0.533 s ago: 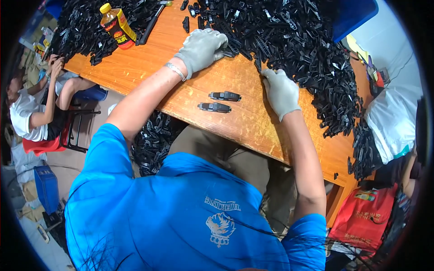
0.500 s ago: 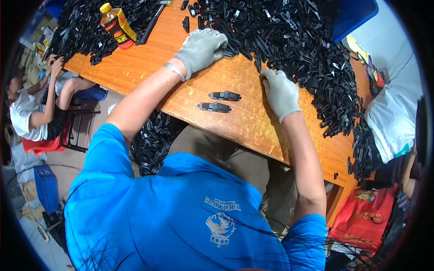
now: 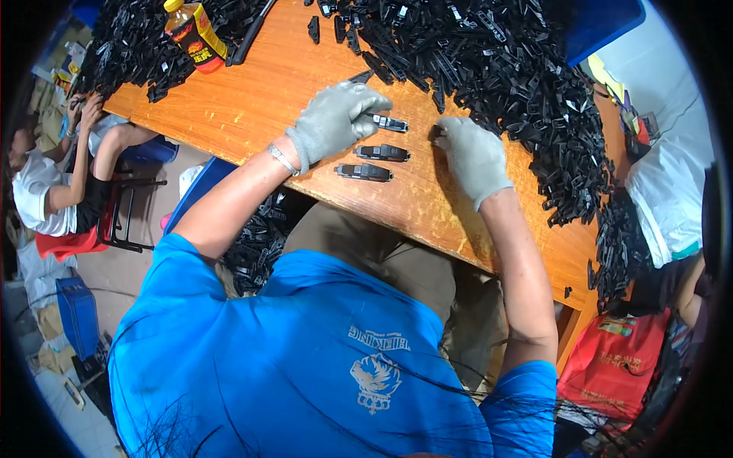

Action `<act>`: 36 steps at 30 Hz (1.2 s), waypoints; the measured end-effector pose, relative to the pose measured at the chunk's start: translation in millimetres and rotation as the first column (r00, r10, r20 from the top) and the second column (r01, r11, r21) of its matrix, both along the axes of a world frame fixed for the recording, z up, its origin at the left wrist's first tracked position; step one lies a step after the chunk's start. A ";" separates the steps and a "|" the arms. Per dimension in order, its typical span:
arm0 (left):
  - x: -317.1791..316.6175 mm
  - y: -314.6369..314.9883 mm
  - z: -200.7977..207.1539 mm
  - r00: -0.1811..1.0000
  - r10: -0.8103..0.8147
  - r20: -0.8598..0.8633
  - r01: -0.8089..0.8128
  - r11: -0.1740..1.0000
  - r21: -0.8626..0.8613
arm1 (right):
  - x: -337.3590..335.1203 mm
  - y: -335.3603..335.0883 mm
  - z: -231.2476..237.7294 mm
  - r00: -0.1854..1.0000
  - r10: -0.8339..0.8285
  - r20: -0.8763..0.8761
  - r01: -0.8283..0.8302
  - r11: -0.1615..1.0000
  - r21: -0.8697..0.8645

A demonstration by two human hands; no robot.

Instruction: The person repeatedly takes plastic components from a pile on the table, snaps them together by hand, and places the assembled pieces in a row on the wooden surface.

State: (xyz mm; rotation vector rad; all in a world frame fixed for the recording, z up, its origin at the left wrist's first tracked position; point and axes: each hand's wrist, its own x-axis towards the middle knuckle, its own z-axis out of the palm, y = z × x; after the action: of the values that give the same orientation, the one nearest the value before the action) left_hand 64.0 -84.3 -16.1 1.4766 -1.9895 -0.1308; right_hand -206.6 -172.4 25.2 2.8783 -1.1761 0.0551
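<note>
My left hand (image 3: 336, 122), in a pale grey knit glove, pinches a narrow black plastic part (image 3: 392, 123) by its left end, just over the table. Two similar black plastic parts, one (image 3: 383, 153) above the other (image 3: 364, 172), lie side by side below it near the table's front edge. To the right, my gloved right hand (image 3: 475, 156) is curled with its fingertips together. Something dark shows at those fingertips, too small to make out. Loose black plastic parts (image 3: 489, 69) form a big pile beyond both hands.
A second black pile (image 3: 137, 53) covers the far left of the wooden table (image 3: 221, 114), with a yellow-capped bottle (image 3: 195, 37) beside it. A blue bin (image 3: 603, 27) stands at the far right. A seated person (image 3: 57, 183) works at left; a red bag (image 3: 615, 366) sits at lower right.
My left hand has drawn back from the pile toward me, bringing a black plastic part above the two lying ones. The right hand has barely moved. The view has shifted slightly.
</note>
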 end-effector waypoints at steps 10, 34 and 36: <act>-3.7 6.4 -3.3 0.988 0.154 0.022 -0.155 0.986 0.064 | 35.8 7.5 -32.0 0.821 -0.031 0.570 -0.111 0.971 0.212; 18.6 -32.5 7.9 0.894 0.409 0.183 -0.399 0.912 -0.091 | 0.0 -71.2 -16.5 0.976 0.006 0.218 0.028 0.987 -0.157; 15.7 -36.3 13.3 0.882 0.380 0.278 -0.420 0.902 0.101 | 6.3 -74.5 -12.5 0.997 -0.033 0.073 0.043 0.990 -0.136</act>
State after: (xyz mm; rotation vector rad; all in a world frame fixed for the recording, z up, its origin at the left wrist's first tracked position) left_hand 79.7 -120.7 -2.8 2.0689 -1.8450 0.0850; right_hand -200.3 -246.9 12.7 2.7541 -1.1871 0.2293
